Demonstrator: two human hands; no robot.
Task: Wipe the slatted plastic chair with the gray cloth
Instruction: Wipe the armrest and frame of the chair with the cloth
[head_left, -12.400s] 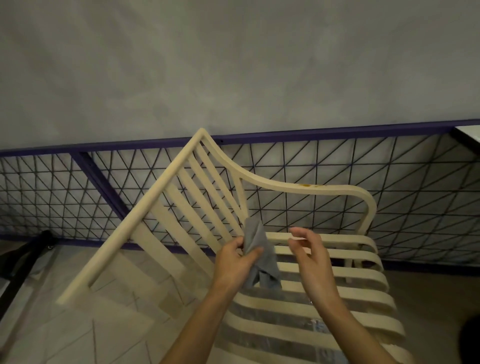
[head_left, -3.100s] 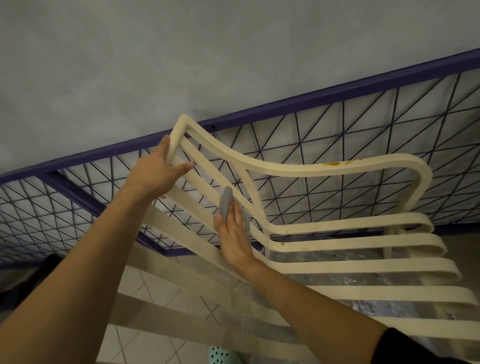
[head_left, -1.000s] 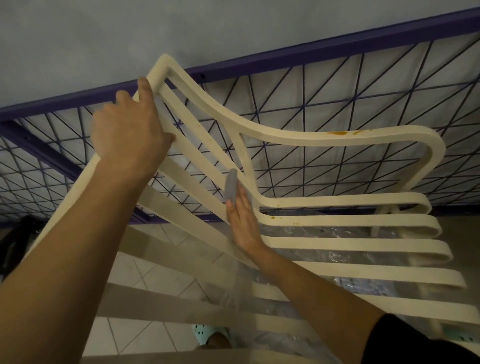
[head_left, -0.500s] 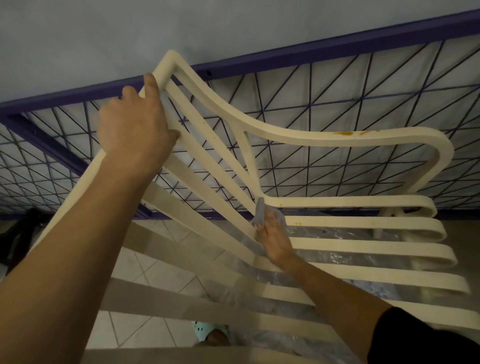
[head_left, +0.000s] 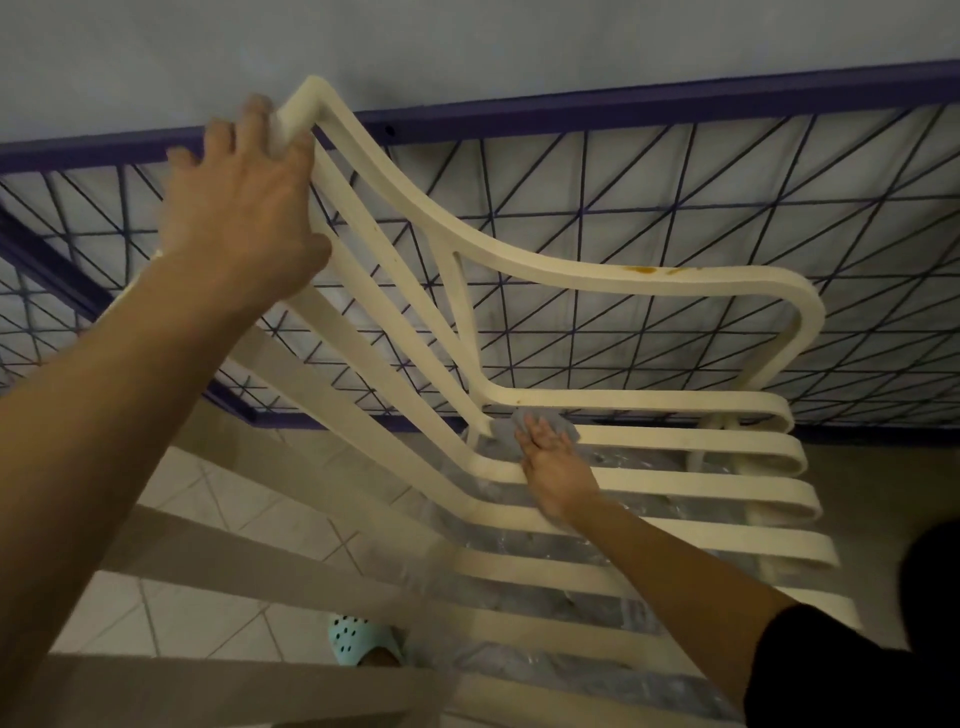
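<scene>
The cream slatted plastic chair (head_left: 613, 275) fills the view, its back rising to the upper left and its seat slats running right. My left hand (head_left: 241, 208) grips the top corner of the chair back. My right hand (head_left: 556, 467) lies flat on the gray cloth (head_left: 506, 434), pressing it onto the bend where the back slats meet the seat, near the base of the armrest strut. The cloth is bunched and partly hidden under my fingers. An orange-brown stain (head_left: 641, 269) marks the top of the armrest.
A purple-framed metal mesh fence (head_left: 649, 171) stands close behind the chair against a gray wall. Crinkled clear plastic (head_left: 545, 551) lies under the seat slats. A light-teal clog on a foot (head_left: 363, 642) shows through the slats on the tiled floor.
My right hand has slid the cloth down the back slat to the seat bend and flattened onto it. My left hand has kept its grip on the top corner.
</scene>
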